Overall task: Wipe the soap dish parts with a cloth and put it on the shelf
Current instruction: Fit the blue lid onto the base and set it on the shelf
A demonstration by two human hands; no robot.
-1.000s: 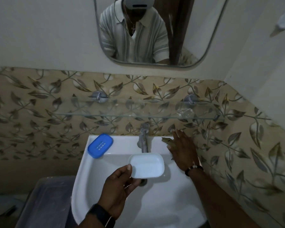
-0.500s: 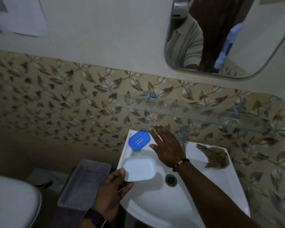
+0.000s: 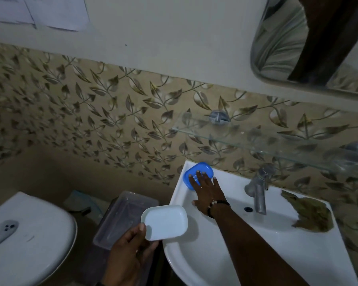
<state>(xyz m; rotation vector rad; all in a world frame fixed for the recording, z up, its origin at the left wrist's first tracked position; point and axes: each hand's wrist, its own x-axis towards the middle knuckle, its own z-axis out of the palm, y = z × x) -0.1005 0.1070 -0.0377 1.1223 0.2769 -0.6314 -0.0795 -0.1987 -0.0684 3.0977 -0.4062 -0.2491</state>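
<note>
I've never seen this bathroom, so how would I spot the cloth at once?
Find the white sink with its metal tap. On the rim to the tap's right lies the cloth, a crumpled, flat, olive-brown rag. It is the only dull, soft thing there; the soap dish parts are smooth blue and white plastic.

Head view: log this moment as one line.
left hand: holds white tray | right hand: fingers on blue insert, sink corner | cloth: sink ledge | shelf: bare
</note>
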